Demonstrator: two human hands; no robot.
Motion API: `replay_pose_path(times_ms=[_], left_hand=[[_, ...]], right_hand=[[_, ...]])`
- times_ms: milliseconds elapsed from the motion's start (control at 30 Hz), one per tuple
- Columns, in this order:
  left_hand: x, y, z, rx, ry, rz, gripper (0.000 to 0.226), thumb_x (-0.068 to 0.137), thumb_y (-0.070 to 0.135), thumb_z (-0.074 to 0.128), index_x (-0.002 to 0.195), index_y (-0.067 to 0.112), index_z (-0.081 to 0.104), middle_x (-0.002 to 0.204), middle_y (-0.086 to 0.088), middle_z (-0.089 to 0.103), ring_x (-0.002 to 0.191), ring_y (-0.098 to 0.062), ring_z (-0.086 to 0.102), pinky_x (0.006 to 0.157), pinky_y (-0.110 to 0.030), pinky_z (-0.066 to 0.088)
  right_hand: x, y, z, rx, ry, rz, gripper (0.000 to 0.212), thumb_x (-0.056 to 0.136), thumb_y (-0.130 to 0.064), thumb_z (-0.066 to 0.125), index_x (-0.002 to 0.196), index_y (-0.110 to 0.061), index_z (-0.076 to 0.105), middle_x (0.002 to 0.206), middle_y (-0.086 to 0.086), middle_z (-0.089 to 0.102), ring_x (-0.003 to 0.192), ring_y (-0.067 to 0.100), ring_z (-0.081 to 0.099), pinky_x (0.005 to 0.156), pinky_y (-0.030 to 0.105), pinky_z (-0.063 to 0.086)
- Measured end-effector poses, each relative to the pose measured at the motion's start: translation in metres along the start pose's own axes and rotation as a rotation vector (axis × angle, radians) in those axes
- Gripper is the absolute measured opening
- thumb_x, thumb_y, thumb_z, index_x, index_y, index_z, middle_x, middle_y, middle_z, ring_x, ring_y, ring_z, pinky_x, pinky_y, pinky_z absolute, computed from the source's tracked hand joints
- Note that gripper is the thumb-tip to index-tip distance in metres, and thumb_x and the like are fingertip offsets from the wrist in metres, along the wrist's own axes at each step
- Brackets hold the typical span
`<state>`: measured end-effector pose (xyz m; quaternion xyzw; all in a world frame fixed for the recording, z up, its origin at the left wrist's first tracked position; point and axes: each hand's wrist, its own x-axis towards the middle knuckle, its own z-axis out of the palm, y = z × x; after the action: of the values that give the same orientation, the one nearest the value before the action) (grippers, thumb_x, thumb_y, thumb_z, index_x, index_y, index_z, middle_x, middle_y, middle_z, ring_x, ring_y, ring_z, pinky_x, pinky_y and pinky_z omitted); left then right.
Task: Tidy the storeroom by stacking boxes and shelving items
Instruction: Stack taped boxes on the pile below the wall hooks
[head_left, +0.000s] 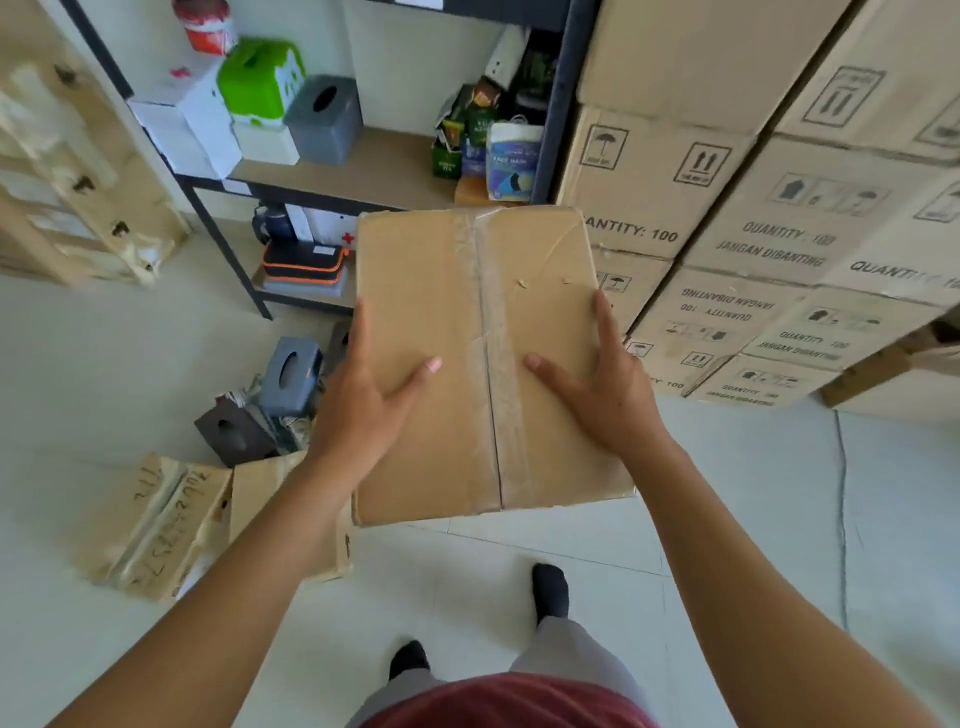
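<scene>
I hold a flat brown cardboard box (431, 270), sealed with clear tape down its middle, in the air in front of me above the white floor. My left hand (358, 405) grips its left edge, thumb on the top face and a finger running up the side. My right hand (602, 395) grips the right edge the same way. The remaining fingers of both hands are hidden by the box. The box's far end points toward the black metal shelf unit (558, 104).
The shelf carries a grey tissue holder (324, 119), a green one (260, 78), white boxes and tea packets (467, 130). Printed cartons (727, 208) are stacked high at the right. On the floor at left lie tissue holders (288, 374) and a torn cardboard box (156, 519).
</scene>
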<state>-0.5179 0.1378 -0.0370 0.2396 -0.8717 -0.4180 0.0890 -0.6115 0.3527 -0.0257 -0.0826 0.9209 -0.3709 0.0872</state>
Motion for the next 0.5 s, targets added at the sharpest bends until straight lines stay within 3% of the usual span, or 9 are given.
replay_pose_path(times_ms=[267,500], left_hand=[[0.018,0.089,-0.028,0.0,-0.078,0.292,0.095,0.085,0.058,0.059,0.155,0.033,0.001,0.155,0.002,0.032,0.136,-0.02,0.038,0.101,-0.028,0.035],[0.025,0.179,-0.007,-0.015,-0.124,0.477,0.098,0.084,0.063,0.055,0.154,0.035,-0.007,0.155,0.001,0.032,0.13,-0.021,0.046,0.087,-0.027,0.041]], right_hand=[[-0.033,-0.028,-0.072,0.081,0.276,0.066,0.101,0.073,-0.069,0.063,0.151,-0.038,0.006,0.133,0.013,0.052,0.117,0.033,0.054,0.097,0.044,0.045],[-0.038,-0.022,-0.162,0.07,0.446,0.06,0.102,0.072,-0.07,0.062,0.151,-0.037,0.006,0.134,0.013,0.051,0.115,0.032,0.054,0.095,0.043,0.046]])
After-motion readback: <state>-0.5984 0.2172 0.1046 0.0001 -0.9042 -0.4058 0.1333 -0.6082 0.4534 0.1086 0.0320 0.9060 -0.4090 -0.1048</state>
